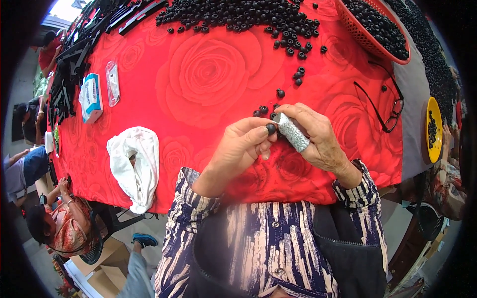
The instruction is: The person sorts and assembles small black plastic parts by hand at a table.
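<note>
My left hand (238, 146) pinches a small round black plastic piece (271, 129) between thumb and fingers. In my right hand (320, 134) is a short tool with a silver, speckled wrapped handle (294, 134). Its flat greyish tip points at the black piece, and the two are very close; whether they touch I cannot tell. Just beyond my fingers, a few loose black pieces (263, 109) lie on the red rose-patterned tablecloth (203, 69).
A heap of black pieces (233, 14) spreads along the far side. Far right stands a red basket (348, 27) of them; eyeglasses (395, 107) and a yellow plate (431, 151) lie rightward. Leftward are a white cloth (126, 169), a tissue pack (91, 99) and black strips (74, 62). People sit at both sides.
</note>
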A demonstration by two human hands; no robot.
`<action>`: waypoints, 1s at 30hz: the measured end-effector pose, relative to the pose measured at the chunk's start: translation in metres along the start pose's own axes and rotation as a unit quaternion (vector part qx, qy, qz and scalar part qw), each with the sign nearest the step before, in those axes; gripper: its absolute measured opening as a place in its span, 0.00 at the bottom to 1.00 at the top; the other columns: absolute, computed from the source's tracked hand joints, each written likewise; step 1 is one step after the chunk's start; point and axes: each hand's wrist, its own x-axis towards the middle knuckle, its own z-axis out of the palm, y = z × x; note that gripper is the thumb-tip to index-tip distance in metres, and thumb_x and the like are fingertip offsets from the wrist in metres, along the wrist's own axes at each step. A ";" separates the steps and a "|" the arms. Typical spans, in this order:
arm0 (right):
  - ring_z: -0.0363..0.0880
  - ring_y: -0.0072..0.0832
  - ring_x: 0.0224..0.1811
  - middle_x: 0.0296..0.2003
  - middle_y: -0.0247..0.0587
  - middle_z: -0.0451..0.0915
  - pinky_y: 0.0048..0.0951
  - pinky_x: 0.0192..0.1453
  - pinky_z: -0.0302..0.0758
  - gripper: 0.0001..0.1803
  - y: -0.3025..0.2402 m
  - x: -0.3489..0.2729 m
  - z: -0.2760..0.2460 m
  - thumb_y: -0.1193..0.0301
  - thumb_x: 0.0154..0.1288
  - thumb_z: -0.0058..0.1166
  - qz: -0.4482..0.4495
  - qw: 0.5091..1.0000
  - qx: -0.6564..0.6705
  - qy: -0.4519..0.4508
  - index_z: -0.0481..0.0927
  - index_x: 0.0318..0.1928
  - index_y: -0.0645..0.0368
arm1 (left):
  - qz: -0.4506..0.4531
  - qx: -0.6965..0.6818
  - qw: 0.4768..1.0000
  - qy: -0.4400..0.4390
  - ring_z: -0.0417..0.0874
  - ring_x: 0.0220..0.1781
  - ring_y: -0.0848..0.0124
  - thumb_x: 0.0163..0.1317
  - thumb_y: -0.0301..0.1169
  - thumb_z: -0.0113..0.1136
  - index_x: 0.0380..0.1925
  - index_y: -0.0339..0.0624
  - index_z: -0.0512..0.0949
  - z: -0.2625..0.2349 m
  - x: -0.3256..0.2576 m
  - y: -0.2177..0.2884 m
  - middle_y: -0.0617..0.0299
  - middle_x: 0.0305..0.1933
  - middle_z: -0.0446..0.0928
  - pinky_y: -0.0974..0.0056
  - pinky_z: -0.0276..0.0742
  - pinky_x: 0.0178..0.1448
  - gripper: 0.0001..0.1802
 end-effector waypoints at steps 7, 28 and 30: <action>0.74 0.29 0.29 0.32 0.43 0.73 0.25 0.33 0.69 0.18 0.002 -0.001 0.001 0.79 0.55 0.52 -0.009 1.000 -0.017 -0.002 0.72 0.49 0.66 | -0.008 -0.033 0.999 0.002 0.76 0.30 0.75 0.63 0.25 0.53 0.44 0.36 0.75 -0.001 0.001 -0.001 0.56 0.34 0.78 0.70 0.75 0.31 0.10; 0.72 0.26 0.25 0.30 0.41 0.73 0.24 0.26 0.66 0.18 0.011 0.000 -0.004 0.79 0.54 0.55 -0.021 0.999 -0.011 -0.026 0.74 0.48 0.65 | 0.030 0.126 0.992 0.015 0.76 0.31 0.75 0.64 0.26 0.52 0.45 0.34 0.73 0.005 -0.002 0.002 0.55 0.36 0.77 0.69 0.78 0.32 0.11; 0.71 0.25 0.25 0.29 0.40 0.73 0.23 0.26 0.66 0.18 0.013 0.000 -0.003 0.79 0.54 0.55 -0.026 0.999 0.009 -0.023 0.74 0.47 0.65 | 0.016 0.092 0.996 0.006 0.76 0.32 0.75 0.64 0.26 0.52 0.46 0.33 0.73 0.003 -0.002 0.001 0.56 0.36 0.77 0.70 0.77 0.32 0.12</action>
